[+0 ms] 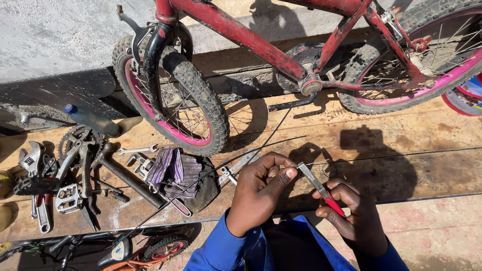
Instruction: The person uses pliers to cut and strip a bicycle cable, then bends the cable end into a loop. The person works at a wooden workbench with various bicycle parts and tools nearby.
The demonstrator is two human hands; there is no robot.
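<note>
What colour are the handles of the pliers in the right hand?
Red, seen in the head view: the metal pliers with red handles sit in the right hand.

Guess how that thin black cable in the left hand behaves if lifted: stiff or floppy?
Probably springy, not limp: the cable runs long and nearly straight from the left hand. Likely light, being thin. Its free end would probably whip or sag.

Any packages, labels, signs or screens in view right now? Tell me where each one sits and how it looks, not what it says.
Bottle: lying at left on the wooden boards, beside the front tyre; clear plastic, blue cap, no label visible.
Sticker: on a small bike part at the bottom edge; pale patch with a blue mark.
No signs or screens.
</note>
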